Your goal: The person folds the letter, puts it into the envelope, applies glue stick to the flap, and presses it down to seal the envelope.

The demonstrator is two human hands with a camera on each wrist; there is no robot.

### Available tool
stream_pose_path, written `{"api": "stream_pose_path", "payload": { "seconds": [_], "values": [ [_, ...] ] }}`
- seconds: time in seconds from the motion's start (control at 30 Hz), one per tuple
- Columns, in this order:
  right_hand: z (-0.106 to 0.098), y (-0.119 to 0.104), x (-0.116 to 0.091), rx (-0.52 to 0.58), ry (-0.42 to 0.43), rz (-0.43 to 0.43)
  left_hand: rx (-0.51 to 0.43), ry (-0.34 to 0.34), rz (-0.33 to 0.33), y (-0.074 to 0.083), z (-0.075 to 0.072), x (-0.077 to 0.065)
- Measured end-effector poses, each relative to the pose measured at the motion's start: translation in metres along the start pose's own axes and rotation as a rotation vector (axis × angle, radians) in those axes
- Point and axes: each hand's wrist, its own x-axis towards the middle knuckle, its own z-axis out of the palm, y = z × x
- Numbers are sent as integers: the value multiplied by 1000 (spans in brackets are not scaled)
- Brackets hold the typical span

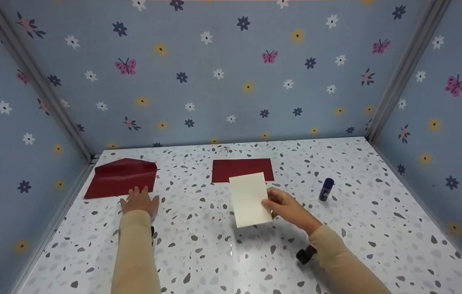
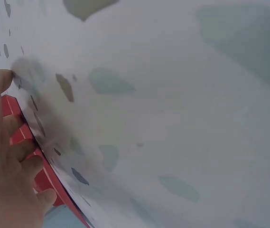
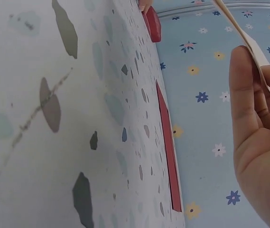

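Note:
A cream paper rectangle (image 1: 249,201) is pinched at its right edge between the thumb and fingers of my right hand (image 1: 286,207), raised over the table. The right wrist view shows the paper (image 3: 248,42) edge-on between the fingers. Behind it lies a flat dark red paper rectangle (image 1: 242,168), its lower edge partly hidden by the cream paper. At the left, my left hand (image 1: 139,201) rests with spread fingers at the lower edge of a dark red envelope (image 1: 123,179) whose pointed flap stands up at the back. In the left wrist view those fingers (image 2: 23,149) overlap the red envelope.
A dark blue glue stick (image 1: 326,189) lies on the speckled white table (image 1: 198,253) right of my right hand. Blue flowered panels (image 1: 223,73) wall the table at the back and both sides, with grey metal strips in the corners.

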Motion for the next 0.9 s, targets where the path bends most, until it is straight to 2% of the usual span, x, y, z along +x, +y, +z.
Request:
{"api": "stream_pose_path", "payload": {
  "seconds": [0.27, 0.47, 0.63, 0.83, 0.9],
  "values": [
    [2, -13, -5, 2, 2, -24, -30, 54, 57, 10, -9, -12],
    [0, -10, -5, 0, 18, -3, -8, 82, 144, 17, -13, -20],
    [0, -9, -6, 16, 20, 15, -41, 57, 181, 18, -11, -25],
    [0, -9, -8, 41, 24, 22, -84, -1, 178, 20, -11, -33],
    [-1, 0, -5, 39, 28, 24, -83, -8, 176, 20, -9, -35]
  ]
}}
